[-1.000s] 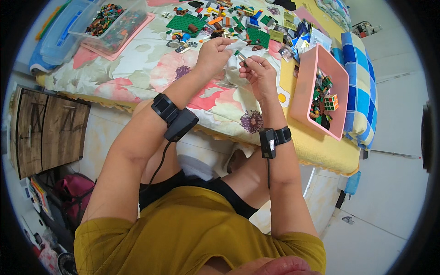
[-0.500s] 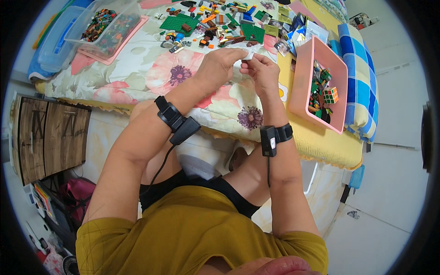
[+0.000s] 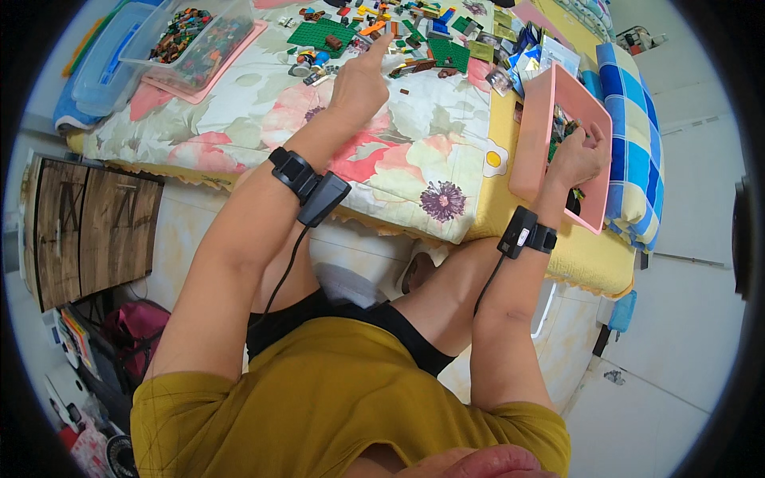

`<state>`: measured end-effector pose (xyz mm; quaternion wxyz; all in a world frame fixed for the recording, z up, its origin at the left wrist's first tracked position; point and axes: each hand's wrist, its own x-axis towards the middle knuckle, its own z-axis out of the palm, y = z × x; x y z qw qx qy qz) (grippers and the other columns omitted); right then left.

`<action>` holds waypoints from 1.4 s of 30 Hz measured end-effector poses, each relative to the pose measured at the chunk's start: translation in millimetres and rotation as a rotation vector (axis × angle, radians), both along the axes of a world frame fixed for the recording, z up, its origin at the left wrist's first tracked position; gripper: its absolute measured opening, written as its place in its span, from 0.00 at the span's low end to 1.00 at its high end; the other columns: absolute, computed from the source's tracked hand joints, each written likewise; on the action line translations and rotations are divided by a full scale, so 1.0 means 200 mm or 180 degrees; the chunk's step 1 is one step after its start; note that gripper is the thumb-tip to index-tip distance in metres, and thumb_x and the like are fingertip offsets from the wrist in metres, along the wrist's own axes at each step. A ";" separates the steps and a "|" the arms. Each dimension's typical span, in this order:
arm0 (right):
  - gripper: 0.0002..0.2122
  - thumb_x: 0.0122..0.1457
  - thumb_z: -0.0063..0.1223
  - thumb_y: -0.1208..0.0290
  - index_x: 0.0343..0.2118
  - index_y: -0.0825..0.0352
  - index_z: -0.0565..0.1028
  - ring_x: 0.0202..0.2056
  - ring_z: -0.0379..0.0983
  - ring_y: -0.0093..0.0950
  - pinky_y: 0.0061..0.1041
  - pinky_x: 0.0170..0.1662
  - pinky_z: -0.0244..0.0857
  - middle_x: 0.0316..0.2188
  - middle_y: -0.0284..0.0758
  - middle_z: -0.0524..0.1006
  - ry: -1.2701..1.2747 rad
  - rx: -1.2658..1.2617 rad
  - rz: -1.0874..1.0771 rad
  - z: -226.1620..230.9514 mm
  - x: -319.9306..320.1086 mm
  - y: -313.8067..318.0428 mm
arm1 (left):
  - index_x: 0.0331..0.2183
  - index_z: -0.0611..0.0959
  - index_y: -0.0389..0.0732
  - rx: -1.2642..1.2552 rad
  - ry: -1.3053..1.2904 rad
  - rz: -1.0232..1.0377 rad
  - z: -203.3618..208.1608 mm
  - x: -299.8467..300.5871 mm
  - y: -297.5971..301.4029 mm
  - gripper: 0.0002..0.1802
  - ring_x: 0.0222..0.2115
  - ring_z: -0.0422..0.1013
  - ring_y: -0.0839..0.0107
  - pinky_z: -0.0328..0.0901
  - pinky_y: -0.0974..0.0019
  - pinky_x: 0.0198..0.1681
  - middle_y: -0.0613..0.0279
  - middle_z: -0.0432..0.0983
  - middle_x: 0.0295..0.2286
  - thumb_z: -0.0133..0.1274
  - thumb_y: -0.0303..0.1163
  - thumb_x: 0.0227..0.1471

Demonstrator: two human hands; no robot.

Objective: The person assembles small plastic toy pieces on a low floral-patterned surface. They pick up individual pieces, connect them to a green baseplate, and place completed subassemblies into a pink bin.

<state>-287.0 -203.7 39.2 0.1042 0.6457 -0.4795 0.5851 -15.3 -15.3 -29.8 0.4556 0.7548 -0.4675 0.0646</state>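
Note:
My left hand is over the flowered sheet at the near edge of spread-out toy bricks. Its index finger stretches toward an orange brick; the other fingers are bent, and nothing shows in it. My right hand is over the pink bin, fingers loosely bent and apart, with no held thing visible. Loose bricks lie in the bin, partly hidden by this hand. Two green baseplates, the left one and the right one, lie among the bricks. One small brown brick sits apart on the sheet.
At the left stands a clear plastic box of bricks on a pink tray, beside its blue-edged lid. Plastic packets and papers lie behind the bin. A blue checked folded quilt borders it on the right.
My hands, together over the sheet around a small whitish thing, have parted. The right went right to above the bin; the left moved slightly left and forward with its index finger out.

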 end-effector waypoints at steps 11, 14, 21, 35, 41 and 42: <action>0.12 0.52 0.55 0.76 0.41 0.66 0.77 0.41 0.72 0.43 0.37 0.47 0.67 0.41 0.39 0.77 0.1137 0.0933 0.2932 -0.42 0.56 0.38 | 0.55 0.71 0.41 -0.0114 0.0806 0.0320 0.06 0.00 0.02 0.29 0.38 0.76 0.51 0.68 0.56 0.44 0.44 0.79 0.38 0.50 0.23 0.49; 0.13 0.52 0.53 0.77 0.41 0.65 0.77 0.45 0.71 0.44 0.36 0.47 0.67 0.46 0.40 0.75 0.1576 0.0970 0.3141 -0.54 0.72 0.44 | 0.53 0.74 0.42 -0.0059 0.0985 0.0340 0.07 0.00 0.02 0.27 0.39 0.76 0.53 0.68 0.58 0.44 0.45 0.79 0.38 0.50 0.24 0.49; 0.03 0.42 0.51 0.83 0.22 0.69 0.73 0.38 0.71 0.44 0.40 0.40 0.67 0.30 0.44 0.72 0.1784 0.0960 0.3060 -0.65 0.73 0.49 | 0.49 0.75 0.36 -0.0293 0.0901 0.0184 0.02 -0.02 0.01 0.24 0.35 0.76 0.48 0.69 0.54 0.41 0.42 0.78 0.36 0.48 0.20 0.46; 0.06 0.51 0.60 0.72 0.28 0.70 0.80 0.24 0.77 0.35 0.31 0.30 0.70 0.23 0.44 0.79 0.0091 0.2001 0.2797 -0.49 0.72 0.40 | 0.41 0.81 0.36 0.0122 0.0361 -0.0534 -0.05 -0.08 -0.03 0.15 0.31 0.79 0.58 0.71 0.60 0.37 0.47 0.81 0.31 0.50 0.22 0.50; 0.10 0.58 0.54 0.67 0.31 0.70 0.79 0.25 0.77 0.35 0.31 0.32 0.69 0.24 0.44 0.79 -0.0018 0.0741 0.1844 -0.17 0.37 0.13 | 0.42 0.81 0.37 0.0146 0.0430 -0.0347 -0.04 -0.06 0.01 0.16 0.31 0.78 0.56 0.70 0.61 0.38 0.46 0.80 0.30 0.50 0.24 0.50; 0.08 0.59 0.52 0.69 0.29 0.67 0.79 0.27 0.75 0.43 0.37 0.33 0.68 0.25 0.43 0.79 -0.0480 0.0590 0.1648 -0.10 0.33 0.07 | 0.43 0.81 0.37 0.0187 0.0519 -0.0335 -0.03 -0.05 0.02 0.16 0.31 0.78 0.58 0.70 0.62 0.38 0.46 0.80 0.30 0.51 0.24 0.50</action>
